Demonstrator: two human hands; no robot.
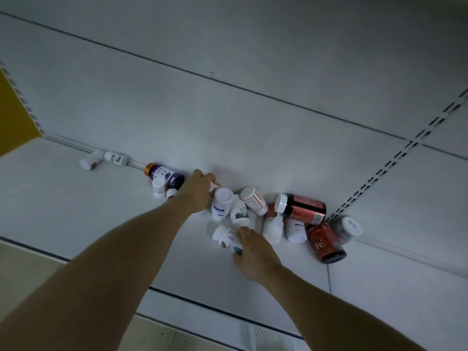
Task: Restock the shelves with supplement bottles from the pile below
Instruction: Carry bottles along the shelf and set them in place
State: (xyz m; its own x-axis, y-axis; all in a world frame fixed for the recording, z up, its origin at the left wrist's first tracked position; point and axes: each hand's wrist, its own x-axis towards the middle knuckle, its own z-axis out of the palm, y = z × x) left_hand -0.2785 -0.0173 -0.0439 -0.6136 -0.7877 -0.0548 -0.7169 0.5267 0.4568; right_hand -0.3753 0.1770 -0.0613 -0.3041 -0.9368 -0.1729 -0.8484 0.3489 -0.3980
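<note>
right hand [254, 252] curls around a lying white bottle [228, 238]; beyond it, left hand [198, 192] closes on an orange-capped bottle [215, 184], purple bottle [166, 176] just left

Red bottle [325, 243] label reads "Fe".

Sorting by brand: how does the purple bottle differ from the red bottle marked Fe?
The purple bottle has an orange cap and lies at the left against the back panel; the red Fe bottle lies at the pile's right, its cap unseen. Both are dark and lie on their sides.
</note>
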